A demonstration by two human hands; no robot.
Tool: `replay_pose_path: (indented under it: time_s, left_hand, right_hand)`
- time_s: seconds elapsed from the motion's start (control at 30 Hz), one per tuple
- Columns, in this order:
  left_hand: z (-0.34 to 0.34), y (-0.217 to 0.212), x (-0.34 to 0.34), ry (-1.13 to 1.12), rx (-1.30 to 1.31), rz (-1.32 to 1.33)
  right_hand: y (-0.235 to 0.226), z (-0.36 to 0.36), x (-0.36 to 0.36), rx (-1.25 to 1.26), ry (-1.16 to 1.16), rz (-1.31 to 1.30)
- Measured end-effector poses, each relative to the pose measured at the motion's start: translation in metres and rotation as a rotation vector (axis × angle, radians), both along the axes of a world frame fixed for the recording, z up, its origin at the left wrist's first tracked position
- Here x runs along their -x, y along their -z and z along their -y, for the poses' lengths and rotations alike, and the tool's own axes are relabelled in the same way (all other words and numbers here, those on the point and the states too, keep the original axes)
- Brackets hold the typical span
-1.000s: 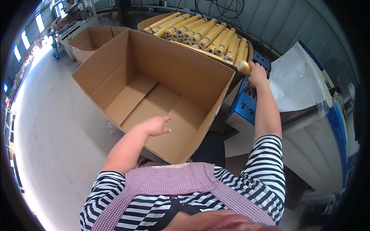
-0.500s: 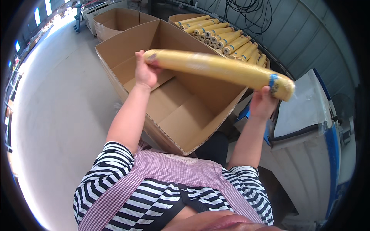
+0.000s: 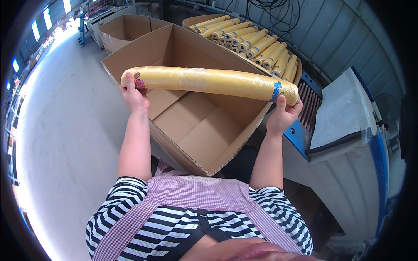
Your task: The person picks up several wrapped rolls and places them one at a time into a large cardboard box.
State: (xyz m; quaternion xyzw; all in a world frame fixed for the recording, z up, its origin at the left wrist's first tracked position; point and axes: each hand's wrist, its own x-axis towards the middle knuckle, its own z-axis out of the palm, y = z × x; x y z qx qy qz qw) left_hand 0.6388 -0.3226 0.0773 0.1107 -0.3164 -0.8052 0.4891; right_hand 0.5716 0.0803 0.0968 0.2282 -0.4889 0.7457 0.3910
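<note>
A long yellow roll, wrapped in clear film with a blue marking near its right end, spans between my two hands above an open cardboard box. My left hand grips its left end, thumb on the near side over a dark red mark. My right hand is closed round the right end, just below the blue marking. The roll lies nearly level, its right end slightly lower. What shows of the box's inside is bare cardboard; the roll hides part of it.
Behind the box, many similar yellow rolls are stacked in another carton. A second open carton stands at the far left. On the right is a machine with a white cover and slatted blue bed. Black cables hang on the wall.
Both hands have carried the yellow roll to the left and slightly nearer, and its tilt has lessened. Both hands still hold its ends.
</note>
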Motion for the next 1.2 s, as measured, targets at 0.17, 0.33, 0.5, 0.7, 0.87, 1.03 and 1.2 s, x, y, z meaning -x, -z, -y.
replay_pose_path:
  time_s: [0.17,0.33,0.5,0.7,0.87,1.03,1.2]
  left_hand:
    - [0.033,0.005,0.013,-0.037,0.198,-0.05]
    - [0.025,-0.077,0.034,-0.024,0.233,-0.041]
    - [-0.093,-0.111,0.085,0.598,0.65,-0.093]
    - [-0.168,-0.028,0.052,1.203,1.56,0.195]
    - [-0.151,0.022,0.027,1.322,1.595,0.492]
    - [-0.155,0.046,0.044,1.243,1.54,0.643]
    - [-0.149,0.045,0.043,1.167,1.637,0.673]
  right_hand:
    - [0.008,-0.023,-0.015,0.098,-0.227,0.471]
    - [0.03,-0.022,-0.076,-0.246,-0.983,0.846]
    - [0.067,0.011,-0.109,0.266,-1.323,0.786]
    - [0.039,-0.01,-0.033,0.593,-1.07,0.591]
    - [0.013,-0.058,0.112,0.652,-0.743,0.56]
    - [0.01,-0.16,0.276,0.54,-0.511,0.586]
    - [0.023,-0.137,0.296,0.45,-0.619,0.626]
